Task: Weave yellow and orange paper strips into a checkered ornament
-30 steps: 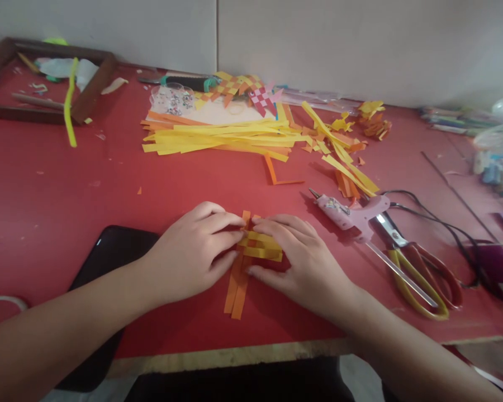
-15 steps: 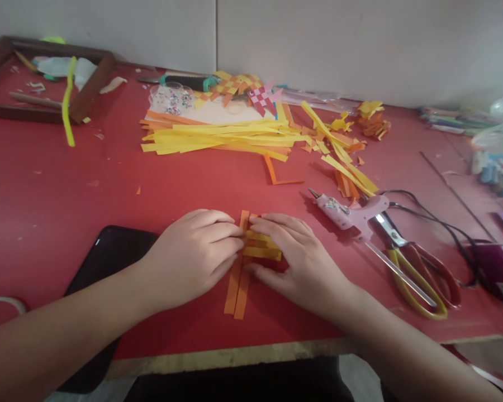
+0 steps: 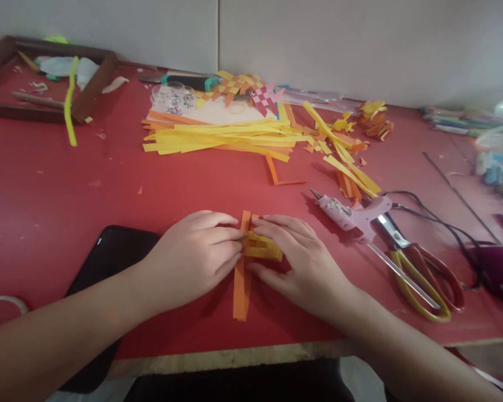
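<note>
Pulled together at their lower ends since half a second ago, our flat orange strips (image 3: 240,290) now overlap, the left lying straighter over its neighbour. Under everything spreads our smooth red surface (image 3: 171,173), its front edge pale and rough. At far left we see a dark, square-cornered wooden frame (image 3: 96,86); nearer, a glossy black phone (image 3: 113,251) with rounded corners. Across the back lies a loose paper pile (image 3: 218,137), long and crisp, mostly yellow. Our left hand (image 3: 197,251) bunches its fingertips at the strips' left edge; we cannot tell whether it pinches. Our right hand (image 3: 299,251) arches, thumb apart from bent fingers, over short, folded-looking yellow strips (image 3: 262,254) crossing the orange between both hands. To the right rest metal-bladed scissors (image 3: 396,239) and a pink plastic glue gun (image 3: 352,216), its clear stick crossing one looped handle. Smallest is a triangular orange scrap (image 3: 140,190).
</note>
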A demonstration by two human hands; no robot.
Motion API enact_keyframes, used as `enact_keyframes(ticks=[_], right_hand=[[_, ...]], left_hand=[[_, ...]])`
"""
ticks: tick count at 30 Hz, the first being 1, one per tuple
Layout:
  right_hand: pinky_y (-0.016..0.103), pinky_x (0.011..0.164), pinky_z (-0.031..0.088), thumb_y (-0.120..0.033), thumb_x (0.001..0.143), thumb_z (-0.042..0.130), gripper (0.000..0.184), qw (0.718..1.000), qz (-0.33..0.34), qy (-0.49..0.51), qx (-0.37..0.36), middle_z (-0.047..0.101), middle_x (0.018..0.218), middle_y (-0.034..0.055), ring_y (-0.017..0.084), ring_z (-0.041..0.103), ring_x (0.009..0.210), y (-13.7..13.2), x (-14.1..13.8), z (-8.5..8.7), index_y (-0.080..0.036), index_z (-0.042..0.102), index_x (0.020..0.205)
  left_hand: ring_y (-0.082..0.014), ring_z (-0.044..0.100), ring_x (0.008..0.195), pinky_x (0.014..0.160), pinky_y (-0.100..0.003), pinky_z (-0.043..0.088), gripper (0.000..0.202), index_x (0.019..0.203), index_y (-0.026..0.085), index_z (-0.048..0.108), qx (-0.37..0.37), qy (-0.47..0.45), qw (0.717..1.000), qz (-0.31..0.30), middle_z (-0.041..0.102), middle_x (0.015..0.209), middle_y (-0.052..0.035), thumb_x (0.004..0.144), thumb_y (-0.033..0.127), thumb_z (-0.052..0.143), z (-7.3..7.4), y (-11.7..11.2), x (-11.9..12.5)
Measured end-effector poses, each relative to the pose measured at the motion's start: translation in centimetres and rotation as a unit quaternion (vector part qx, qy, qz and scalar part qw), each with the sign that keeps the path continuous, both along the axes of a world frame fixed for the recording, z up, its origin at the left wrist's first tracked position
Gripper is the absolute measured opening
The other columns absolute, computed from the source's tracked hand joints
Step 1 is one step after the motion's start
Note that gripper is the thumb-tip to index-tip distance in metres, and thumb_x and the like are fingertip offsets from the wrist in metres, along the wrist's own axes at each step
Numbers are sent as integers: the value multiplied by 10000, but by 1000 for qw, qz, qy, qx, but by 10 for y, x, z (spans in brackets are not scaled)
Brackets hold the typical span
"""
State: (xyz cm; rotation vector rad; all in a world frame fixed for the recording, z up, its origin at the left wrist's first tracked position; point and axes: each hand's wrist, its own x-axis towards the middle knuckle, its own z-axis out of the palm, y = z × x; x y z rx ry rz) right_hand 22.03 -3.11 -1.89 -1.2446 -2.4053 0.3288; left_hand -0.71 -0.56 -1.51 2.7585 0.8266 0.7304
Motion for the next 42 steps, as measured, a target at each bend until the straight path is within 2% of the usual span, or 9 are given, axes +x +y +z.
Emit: enact_keyframes(ticks=[9, 15, 18, 23, 29, 35, 40, 42], right_hand=[[500, 1010, 524, -288, 857, 707, 416, 1000, 6, 11, 4, 724, 1238, 149, 328, 623, 1196, 1, -1, 0, -79, 647, 1211], [454, 917, 532, -254, 904, 667, 155, 998, 22, 28, 42, 755, 1062, 88, 257, 651, 972, 2, -2, 5, -173, 770, 987], [431, 865, 530, -271, 914, 665, 154, 998, 23, 22, 55, 759, 1006, 76, 243, 635, 916, 3, -2, 6, -190, 789, 957], [449, 879, 514, -291, 919, 661, 184, 999, 21, 8, 49, 744, 1044, 96, 263, 611, 956, 3, -2, 7, -185, 801, 976], [427, 867, 504, -284, 921, 651, 171, 999, 13, 2, 46, 717, 1039, 94, 248, 593, 947, 2, -2, 7, -197, 790, 971], [418, 812, 510, -347, 908, 658, 229, 997, -65, -2, 45, 673, 955, 112, 255, 573, 905, 5, 2, 6, -147, 707, 1008], [416, 796, 506, -307, 897, 661, 127, 997, -72, 25, 0, 664, 925, 88, 235, 577, 878, 7, 0, 6, -184, 655, 863], [424, 817, 510, -309, 898, 655, 122, 996, -70, 46, -11, 667, 946, 86, 238, 585, 907, 7, -2, 5, -193, 650, 860]], left_hand=[[-301, 703, 994, 872, -485, 599, 237, 950, 111, 778, 26, 27, 999, -10, 799, 999, -69, 982, 152, 548, 0, 0, -2], [-308, 691, 1018, 875, -486, 600, 197, 979, 121, 780, 34, 21, 999, -6, 797, 1038, -61, 965, 164, 589, -2, -1, -2], [-307, 693, 1011, 876, -486, 601, 199, 975, 121, 784, 40, 26, 999, -8, 800, 1042, -62, 968, 172, 592, -2, -1, -2], [-309, 694, 1019, 881, -487, 605, 213, 976, 112, 788, 41, 25, 999, -11, 799, 1058, -68, 973, 168, 582, -2, -1, -2], [-314, 683, 1026, 874, -491, 606, 185, 996, 117, 781, 33, 21, 999, -3, 798, 1053, -67, 955, 170, 609, -2, -1, -2], [-299, 683, 1037, 881, -483, 601, 193, 1009, 140, 773, 30, 25, 999, 3, 797, 1057, -62, 974, 188, 589, -3, -2, -3], [-306, 686, 1027, 883, -508, 606, 206, 1004, 134, 777, 16, 24, 1000, 4, 794, 1049, -76, 977, 181, 579, -1, -3, -2], [-316, 676, 1030, 879, -510, 609, 197, 964, 130, 784, 10, 20, 1000, 13, 785, 1042, -89, 967, 178, 593, 0, -3, -1]])
